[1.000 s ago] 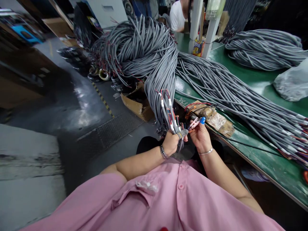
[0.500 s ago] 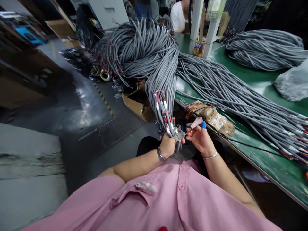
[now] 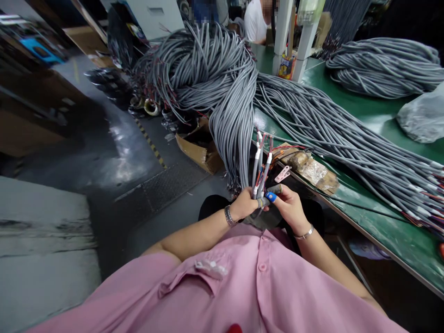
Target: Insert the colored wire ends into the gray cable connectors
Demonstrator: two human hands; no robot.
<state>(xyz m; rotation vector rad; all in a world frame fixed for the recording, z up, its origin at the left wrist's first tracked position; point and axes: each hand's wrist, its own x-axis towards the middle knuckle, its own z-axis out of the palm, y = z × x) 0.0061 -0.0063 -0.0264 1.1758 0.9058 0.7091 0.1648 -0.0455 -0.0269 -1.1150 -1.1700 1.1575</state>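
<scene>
My left hand [image 3: 244,203] is closed around several grey cables [image 3: 257,169], which stand up out of the grip. White bands and thin coloured wires show at their stripped ends. A grey sleeve covers the left thumb. Close against it, my right hand [image 3: 288,203] has its thumb and forefinger at one grey cable; the thumb wears a blue cover and the forefinger a grey one. The fingertips' exact contact is partly hidden. Just beyond the right hand, near the table edge, is a pink clip [image 3: 282,174].
A thick pile of grey cables [image 3: 204,69] hangs over the table's left end. More cables [image 3: 333,120] lie along the green table [image 3: 360,236]. A wooden block [image 3: 317,175] sits at its edge. An open cardboard box [image 3: 197,155] is on the floor. A person [image 3: 255,21] sits behind.
The held cables have swung right and more upright, toward my right hand. My right hand has turned over, its thumb moving left to the cables. The pink clip is now apart from its fingers.
</scene>
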